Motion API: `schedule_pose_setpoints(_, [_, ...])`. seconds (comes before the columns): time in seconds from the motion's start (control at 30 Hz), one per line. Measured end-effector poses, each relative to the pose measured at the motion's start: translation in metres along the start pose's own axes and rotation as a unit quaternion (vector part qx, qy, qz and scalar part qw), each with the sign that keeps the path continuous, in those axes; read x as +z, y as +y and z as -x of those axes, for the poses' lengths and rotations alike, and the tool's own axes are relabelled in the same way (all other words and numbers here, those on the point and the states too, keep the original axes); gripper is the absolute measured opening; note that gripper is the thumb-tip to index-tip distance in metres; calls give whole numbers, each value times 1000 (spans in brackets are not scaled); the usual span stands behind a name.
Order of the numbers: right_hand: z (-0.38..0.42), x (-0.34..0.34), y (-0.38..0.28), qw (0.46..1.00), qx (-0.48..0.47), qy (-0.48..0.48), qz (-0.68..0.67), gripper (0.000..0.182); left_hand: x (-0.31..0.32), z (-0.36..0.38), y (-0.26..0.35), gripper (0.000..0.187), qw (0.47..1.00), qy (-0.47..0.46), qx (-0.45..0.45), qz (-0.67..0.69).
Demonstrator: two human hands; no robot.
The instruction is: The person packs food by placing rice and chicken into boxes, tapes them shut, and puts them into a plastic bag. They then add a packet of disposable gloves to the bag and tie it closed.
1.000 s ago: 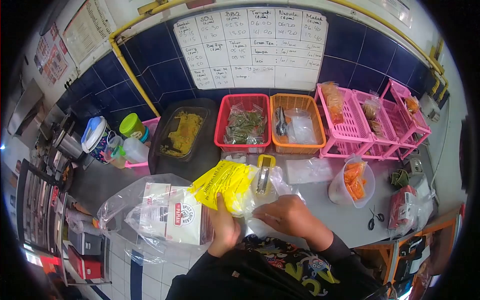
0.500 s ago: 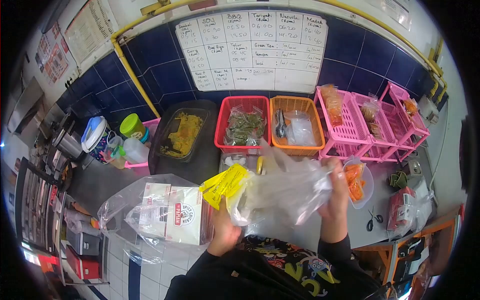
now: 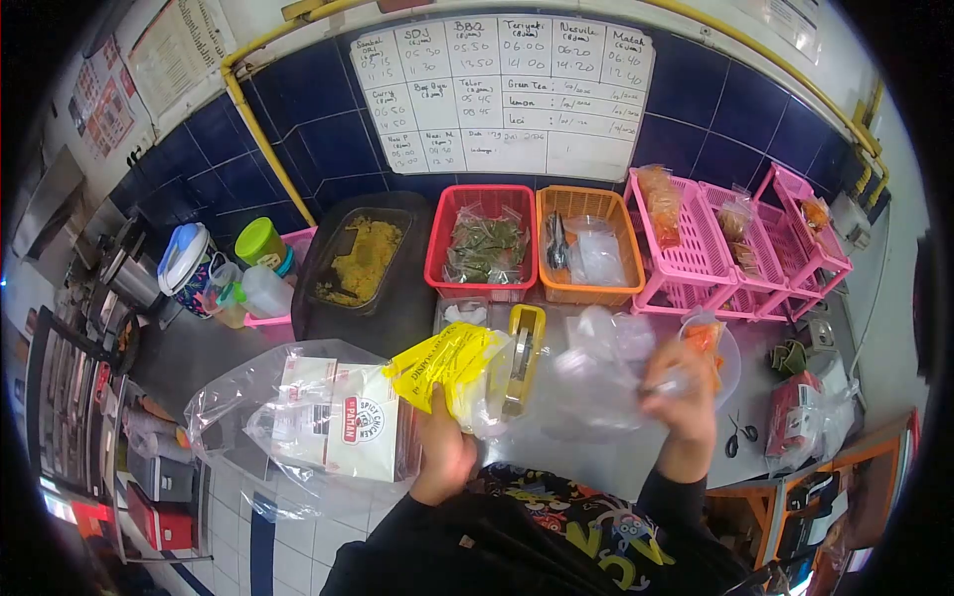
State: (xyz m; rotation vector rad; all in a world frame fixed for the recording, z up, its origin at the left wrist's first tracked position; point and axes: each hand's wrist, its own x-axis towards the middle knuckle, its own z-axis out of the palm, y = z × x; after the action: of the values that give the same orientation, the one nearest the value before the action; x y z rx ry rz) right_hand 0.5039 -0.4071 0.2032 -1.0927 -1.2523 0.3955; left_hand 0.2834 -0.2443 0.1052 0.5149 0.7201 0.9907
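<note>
My left hand [image 3: 443,447] grips a yellow printed packet [image 3: 449,364] with clear plastic hanging from its right side. My right hand [image 3: 682,392] has its fingers closed on a thin clear plastic glove or bag [image 3: 601,368], blurred by motion. Between the two hands lies a yellow tape dispenser [image 3: 522,360] on the grey counter. Left of my left hand, white boxes [image 3: 348,422] marked "spicy chicken" sit inside a large clear bag [image 3: 234,397]. Behind my right hand, a round bowl [image 3: 730,363] holds orange food in plastic.
A red basket [image 3: 433,243] of green packets, an orange basket [image 3: 636,283] and pink racks [image 3: 681,288] line the back. A black tray [image 3: 323,248] of yellow food stands left. Scissors [image 3: 735,445] and a red box [image 3: 792,412] lie right.
The clear plastic in my right hand has come away from the yellow packet and swung right. The tape dispenser now shows between my hands. My left hand has barely moved.
</note>
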Motion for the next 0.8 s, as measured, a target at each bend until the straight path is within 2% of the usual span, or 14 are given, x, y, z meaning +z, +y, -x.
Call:
schedule_pose_setpoints(0.03, [-11,21,-4,988,-39,-68,135,30,2,1,0,40,1000,-3,14,1])
schedule_pose_setpoints(0.1, [-18,61,-28,952,160,-180,189,27,6,3,1,40,1000,-8,26,1])
schedule_pose_setpoints(0.2, [-14,90,-9,961,131,-169,177,25,16,10,7,40,1000,-15,25,3])
schedule_pose_setpoints(0.43, [-14,97,4,968,119,-167,145,17,13,9,9,44,997,7,69,-21])
schedule_pose_setpoints(0.5, [-13,98,2,972,145,-146,110,14,11,8,10,45,997,10,71,-18])
schedule_pose_setpoints(0.63, [-12,92,9,988,124,-91,23,12,8,5,9,45,998,1,65,-13])
schedule_pose_setpoints(0.73, [-14,92,5,988,122,-48,78,11,12,7,9,45,997,6,78,-23])
schedule_pose_setpoints(0.8, [-16,99,2,955,172,-102,220,13,20,12,10,44,996,9,86,-30])
